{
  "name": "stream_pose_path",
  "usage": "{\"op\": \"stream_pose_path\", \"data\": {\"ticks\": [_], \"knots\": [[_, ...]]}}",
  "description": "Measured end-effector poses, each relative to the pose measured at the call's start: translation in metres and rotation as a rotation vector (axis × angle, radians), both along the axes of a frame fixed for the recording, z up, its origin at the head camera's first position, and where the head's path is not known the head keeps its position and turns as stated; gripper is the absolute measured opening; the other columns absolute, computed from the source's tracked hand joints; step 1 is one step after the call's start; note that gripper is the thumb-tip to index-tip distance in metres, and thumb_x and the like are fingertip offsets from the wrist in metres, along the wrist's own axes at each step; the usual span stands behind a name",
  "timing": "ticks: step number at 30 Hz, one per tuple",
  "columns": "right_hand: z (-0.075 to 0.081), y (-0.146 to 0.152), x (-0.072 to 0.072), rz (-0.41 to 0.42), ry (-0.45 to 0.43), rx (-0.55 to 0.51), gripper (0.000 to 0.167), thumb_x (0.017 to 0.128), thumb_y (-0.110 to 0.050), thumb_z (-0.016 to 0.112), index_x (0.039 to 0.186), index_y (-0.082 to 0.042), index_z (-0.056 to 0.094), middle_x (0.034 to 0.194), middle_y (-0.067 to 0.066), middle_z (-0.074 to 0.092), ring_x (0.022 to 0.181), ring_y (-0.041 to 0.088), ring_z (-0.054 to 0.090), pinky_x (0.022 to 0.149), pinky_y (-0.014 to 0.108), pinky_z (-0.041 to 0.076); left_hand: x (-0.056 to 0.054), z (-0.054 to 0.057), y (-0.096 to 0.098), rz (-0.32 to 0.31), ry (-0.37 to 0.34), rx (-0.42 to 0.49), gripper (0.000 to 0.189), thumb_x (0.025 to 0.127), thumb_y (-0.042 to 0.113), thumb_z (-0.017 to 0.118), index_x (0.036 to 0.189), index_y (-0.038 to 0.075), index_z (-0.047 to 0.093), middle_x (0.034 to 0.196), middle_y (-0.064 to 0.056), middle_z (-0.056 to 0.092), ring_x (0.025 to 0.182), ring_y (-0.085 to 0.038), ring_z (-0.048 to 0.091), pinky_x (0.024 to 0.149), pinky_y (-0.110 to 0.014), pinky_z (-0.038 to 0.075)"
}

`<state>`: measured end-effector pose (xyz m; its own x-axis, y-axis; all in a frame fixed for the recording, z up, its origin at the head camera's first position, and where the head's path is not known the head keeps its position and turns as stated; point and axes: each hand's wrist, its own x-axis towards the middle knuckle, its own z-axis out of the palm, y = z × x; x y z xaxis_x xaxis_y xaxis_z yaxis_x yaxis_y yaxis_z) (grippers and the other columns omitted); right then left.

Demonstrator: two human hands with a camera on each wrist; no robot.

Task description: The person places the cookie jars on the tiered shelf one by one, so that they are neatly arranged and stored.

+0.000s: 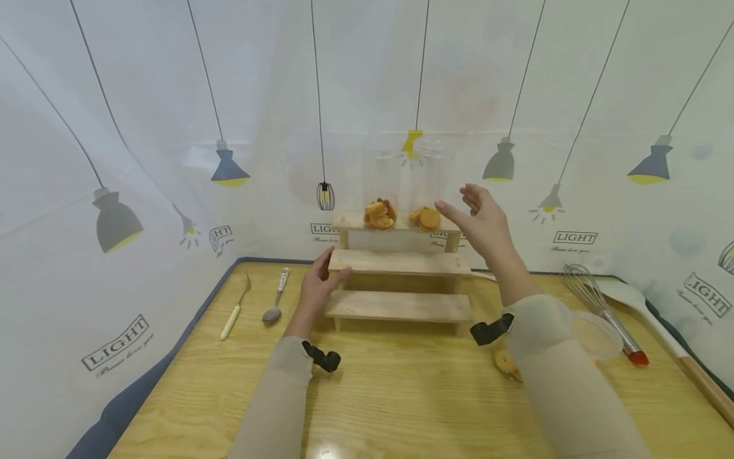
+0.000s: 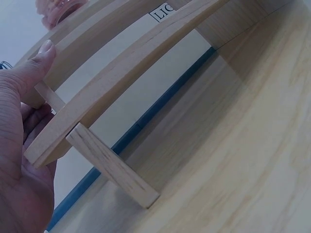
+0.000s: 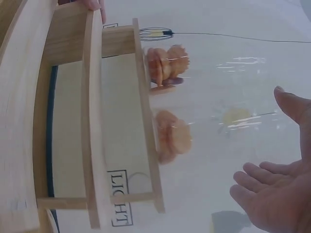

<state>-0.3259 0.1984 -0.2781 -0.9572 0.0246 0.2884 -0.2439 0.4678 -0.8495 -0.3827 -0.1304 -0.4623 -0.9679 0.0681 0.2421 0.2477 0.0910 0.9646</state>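
A three-step wooden display stand [image 1: 399, 305] is on the table. My left hand [image 1: 316, 287] grips its left end at the middle step, thumb in front, as the left wrist view also shows. Two clear jars stand side by side on the top step. The left jar [image 1: 381, 178] holds a heap of orange-brown snack pieces [image 3: 167, 65]; round orange-brown pieces [image 1: 426, 218] lie at the bottom of the right jar [image 1: 429, 182]. Beside that jar, my right hand [image 1: 484, 223] is raised with fingers spread and nothing in it.
A fork [image 1: 235, 313] and a spoon [image 1: 273, 313] lie left of the stand. At the right are a whisk [image 1: 604, 312], a large white spoon [image 1: 627, 295] with a wooden handle and a clear round lid [image 1: 597, 335]. More snack pieces [image 1: 504, 362] show beside my right sleeve.
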Motion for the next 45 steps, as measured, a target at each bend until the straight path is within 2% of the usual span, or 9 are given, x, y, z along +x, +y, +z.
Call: {"op": "stream_pose_path", "data": {"ticks": [9,18,21,22,25,27,35,40,45], "knots": [[-0.011,0.046,0.059,0.073,0.01,0.194,0.089,0.092,-0.057,0.067,0.16,-0.016,0.027,0.16,0.007,0.036,0.147,0.03,0.033,0.119,0.051,0.03,0.003,0.002,-0.002,-0.014,-0.014,0.007,0.085,0.088,0.045,0.077,0.158,0.023,0.033,0.164,0.0,0.026,0.151,-0.017,0.021,0.123,-0.035,0.021],[-0.071,0.099,0.107,0.008,0.021,0.43,0.081,0.096,-0.051,0.065,0.158,-0.011,0.032,0.155,0.018,0.041,0.137,0.05,0.038,0.098,0.074,0.036,-0.002,-0.001,-0.002,-0.007,0.006,0.011,0.092,0.084,0.052,0.078,0.159,0.021,0.034,0.164,0.001,0.028,0.151,-0.016,0.023,0.123,-0.035,0.023],[-0.089,0.1,0.115,-0.058,0.137,0.458,0.07,0.095,-0.045,0.069,0.15,-0.009,0.046,0.147,0.02,0.05,0.106,0.043,0.061,0.088,0.064,0.047,-0.003,0.0,-0.002,-0.018,0.004,0.011,0.093,0.084,0.052,0.078,0.159,0.02,0.033,0.164,0.001,0.027,0.151,-0.016,0.022,0.123,-0.035,0.022],[-0.094,0.098,0.116,-0.083,0.184,0.452,0.065,0.094,-0.042,0.072,0.146,-0.009,0.05,0.144,0.019,0.053,0.088,0.038,0.064,0.085,0.056,0.049,-0.004,0.001,-0.002,-0.019,0.005,0.01,0.093,0.084,0.052,0.078,0.159,0.02,0.033,0.164,0.001,0.027,0.151,-0.016,0.022,0.123,-0.035,0.022],[-0.104,0.091,0.117,-0.129,0.315,0.407,0.058,0.09,-0.031,0.078,0.139,-0.009,0.058,0.137,0.017,0.06,0.082,0.034,0.066,0.081,0.05,0.05,-0.004,0.001,-0.001,-0.014,0.006,0.004,0.093,0.084,0.052,0.078,0.159,0.02,0.033,0.164,0.001,0.028,0.151,-0.017,0.023,0.123,-0.036,0.023],[-0.109,0.086,0.118,-0.151,0.355,0.353,0.059,0.087,-0.027,0.081,0.138,-0.008,0.059,0.137,0.018,0.06,0.111,0.041,0.061,0.089,0.057,0.047,-0.004,0.001,-0.001,-0.01,0.004,0.0,0.093,0.084,0.052,0.078,0.159,0.02,0.033,0.164,0.001,0.028,0.151,-0.017,0.023,0.123,-0.036,0.023],[-0.147,0.076,0.114,-0.196,0.142,0.087,0.1,0.083,-0.032,0.085,0.16,-0.018,0.023,0.155,0.02,0.037,0.137,0.049,0.038,0.105,0.073,0.032,-0.002,0.0,-0.001,-0.013,0.003,0.027,0.094,0.084,0.051,0.079,0.159,0.019,0.033,0.163,0.001,0.029,0.15,-0.016,0.024,0.123,-0.036,0.022],[-0.185,0.079,0.106,-0.034,0.036,-0.039,0.095,0.087,-0.02,0.083,0.159,-0.018,0.021,0.156,0.018,0.037,0.143,0.04,0.036,0.117,0.041,0.035,-0.002,0.0,-0.001,-0.012,0.01,0.028,0.091,0.084,0.052,0.079,0.158,0.022,0.035,0.163,0.001,0.029,0.15,-0.016,0.024,0.123,-0.036,0.023],[-0.202,0.084,0.099,0.118,-0.008,-0.11,0.091,0.089,-0.013,0.079,0.158,-0.027,0.022,0.16,0.01,0.033,0.147,0.03,0.032,0.109,0.013,0.035,-0.002,0.001,-0.001,-0.01,0.004,0.02,0.09,0.085,0.05,0.078,0.158,0.02,0.034,0.163,0.001,0.029,0.151,-0.017,0.023,0.123,-0.037,0.023]]}}
